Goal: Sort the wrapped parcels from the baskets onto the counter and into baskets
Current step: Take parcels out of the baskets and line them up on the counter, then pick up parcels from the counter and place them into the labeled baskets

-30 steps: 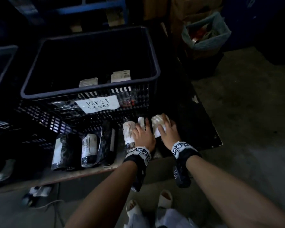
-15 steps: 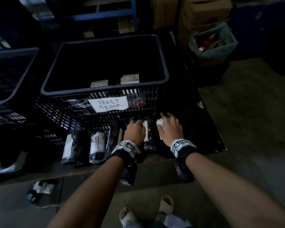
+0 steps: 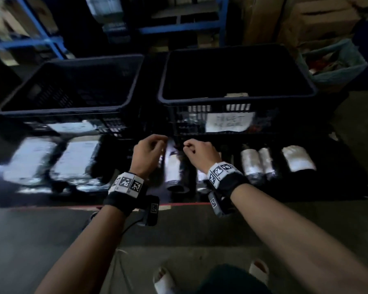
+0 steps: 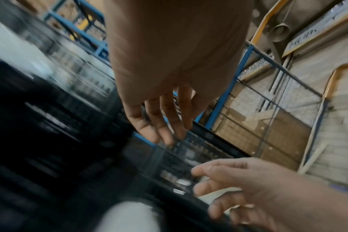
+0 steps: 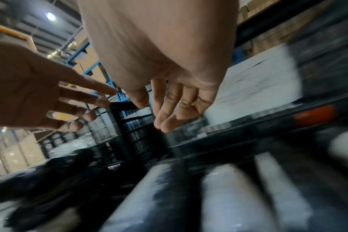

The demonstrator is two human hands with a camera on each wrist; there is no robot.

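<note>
- While both hands hover above the row of parcels, neither has hold of anything: the left hand (image 3: pixel 147 154) hangs with its fingers loosely bent and spread in the wrist views, and the right hand (image 3: pixel 200 153) is likewise relaxed, fingers drooping, nothing between them.
- Directly below and between the two hands lies a wrapped parcel (image 3: pixel 173 166), a roll-shaped bundle in shiny film with a pale label along its top, resting on the counter (image 3: pixel 346 166) lengthwise toward the person.
- Further right, three similar rolls (image 3: pixel 258 164) lie side by side; to the left, flatter and broader packets (image 3: pixel 77 160) sit on the same surface, though blur hides their edges.
- Behind the row stand two dark slatted baskets: the right basket (image 3: pixel 238 98) carries a white paper sign (image 3: pixel 228 122), its writing unreadable here; the left basket (image 3: pixel 72 107) stands just beside it.
- The parcels look light and soft-skinned; the glossy wrap is probably slippery, so a pinch on loose film could slide or tear.
- Best hold, I judge: fingers wrapped around the middle of the roll, thumb opposite, one hand sufficing.
</note>
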